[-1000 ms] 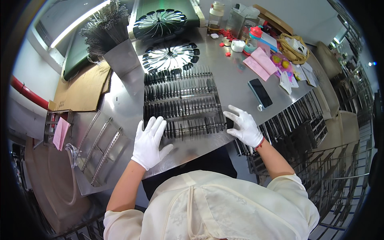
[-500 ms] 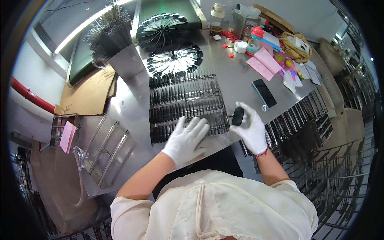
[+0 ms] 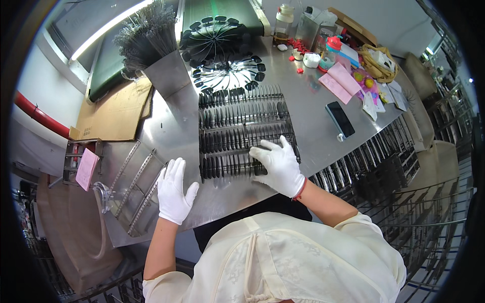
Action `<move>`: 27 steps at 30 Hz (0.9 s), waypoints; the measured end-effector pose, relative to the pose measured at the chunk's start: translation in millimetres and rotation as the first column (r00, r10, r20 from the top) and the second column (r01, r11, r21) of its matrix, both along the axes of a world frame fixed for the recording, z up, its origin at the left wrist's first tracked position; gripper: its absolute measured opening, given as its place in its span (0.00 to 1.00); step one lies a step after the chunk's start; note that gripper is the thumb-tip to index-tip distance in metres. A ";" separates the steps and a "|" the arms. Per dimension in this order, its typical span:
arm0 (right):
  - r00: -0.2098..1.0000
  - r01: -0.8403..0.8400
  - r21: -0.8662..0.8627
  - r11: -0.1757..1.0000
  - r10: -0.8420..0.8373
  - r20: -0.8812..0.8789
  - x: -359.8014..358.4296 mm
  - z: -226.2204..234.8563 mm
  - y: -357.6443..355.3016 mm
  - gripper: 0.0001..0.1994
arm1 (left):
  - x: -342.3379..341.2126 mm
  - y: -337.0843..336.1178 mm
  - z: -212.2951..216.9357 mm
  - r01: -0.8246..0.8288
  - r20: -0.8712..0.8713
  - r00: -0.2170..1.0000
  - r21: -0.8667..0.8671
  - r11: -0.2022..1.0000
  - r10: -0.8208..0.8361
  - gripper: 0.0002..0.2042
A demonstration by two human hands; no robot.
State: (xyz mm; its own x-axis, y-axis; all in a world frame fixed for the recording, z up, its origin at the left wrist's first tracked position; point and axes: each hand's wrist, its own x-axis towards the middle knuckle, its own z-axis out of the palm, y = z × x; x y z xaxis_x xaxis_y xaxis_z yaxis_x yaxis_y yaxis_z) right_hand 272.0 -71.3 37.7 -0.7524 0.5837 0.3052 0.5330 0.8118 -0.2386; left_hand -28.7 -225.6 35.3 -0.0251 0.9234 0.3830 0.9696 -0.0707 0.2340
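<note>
A rack point(image 3: 245, 129) on the metal table holds several rows of dark, flat, rounded pieces standing on edge. My right hand point(image 3: 280, 165), in a white glove, lies over the right part of the rack's nearest rows. Its fingers are spread, and no piece shows in it, though its underside is hidden. To the left of the rack, my left hand point(image 3: 174, 191), gloved in white too, stretches its fingers out flat above the table. It holds nothing. Beside it lies a bare frame with slotted metal rails point(image 3: 132, 187).
Beyond the rack, dark pieces on thin stems fan out in circles point(image 3: 230, 73). A metal bin of wires point(image 3: 166, 78) stands at the far left beside cardboard point(image 3: 113, 113). On the right lie a phone point(image 3: 341, 120), pink paper point(image 3: 341, 83) and a red-lidded bottle point(image 3: 331, 50).
My right hand has moved left from the table's edge onto the rack; the black piece it held no longer shows. My left hand has left the rack and moved left.
</note>
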 end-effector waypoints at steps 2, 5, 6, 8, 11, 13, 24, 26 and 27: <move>0.990 0.046 0.045 0.998 -0.052 0.130 -7.3 22.1 0.4 0.37 | 0.7 2.4 -6.4 -0.029 0.125 0.992 0.022 0.999 0.026 0.34; 0.972 0.015 0.070 0.997 -0.031 0.234 -8.4 32.0 1.8 0.40 | 12.7 15.0 1.8 -0.013 0.172 0.985 0.103 0.995 -0.005 0.33; 0.972 0.024 0.048 0.999 -0.035 0.234 -6.8 40.4 1.9 0.40 | 18.3 21.3 4.4 0.008 0.179 0.983 0.131 0.991 -0.032 0.36; 0.998 0.066 -0.017 0.998 -0.066 -0.023 11.2 44.2 11.6 0.38 | 32.6 28.0 17.4 0.056 0.098 0.993 0.133 0.990 -0.069 0.40; 0.896 0.379 0.093 0.921 -0.340 -0.286 77.9 15.5 36.1 0.32 | 44.6 34.5 12.1 0.140 -0.014 0.990 0.108 0.984 -0.139 0.44; 0.906 0.416 -0.191 0.889 -0.422 0.005 122.9 -15.5 38.1 0.33 | 49.1 37.5 9.1 0.173 -0.047 0.984 0.082 0.982 -0.169 0.45; 0.856 0.508 -0.210 0.835 -0.517 0.010 70.2 -42.9 20.6 0.11 | 89.1 81.8 53.9 0.159 -0.134 0.980 0.071 0.985 -0.148 0.52; 0.858 0.498 -0.234 0.835 -0.513 -0.003 66.8 -17.1 18.3 0.11 | 109.4 93.5 80.5 0.144 -0.175 0.974 -0.016 0.990 -0.144 0.52; 0.855 0.505 -0.253 0.825 -0.519 0.010 66.7 -5.7 15.7 0.12 | 117.8 101.8 86.6 0.187 -0.179 0.966 -0.008 0.982 -0.185 0.51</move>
State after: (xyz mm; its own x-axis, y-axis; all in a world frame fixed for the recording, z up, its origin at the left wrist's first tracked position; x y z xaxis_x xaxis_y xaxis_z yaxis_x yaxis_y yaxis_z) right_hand 338.7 -55.7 32.0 -0.3109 0.9401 0.1401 0.8356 0.3406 -0.4309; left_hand 89.1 -123.8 121.9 0.2160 0.9019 0.3742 0.9653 -0.2548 0.0569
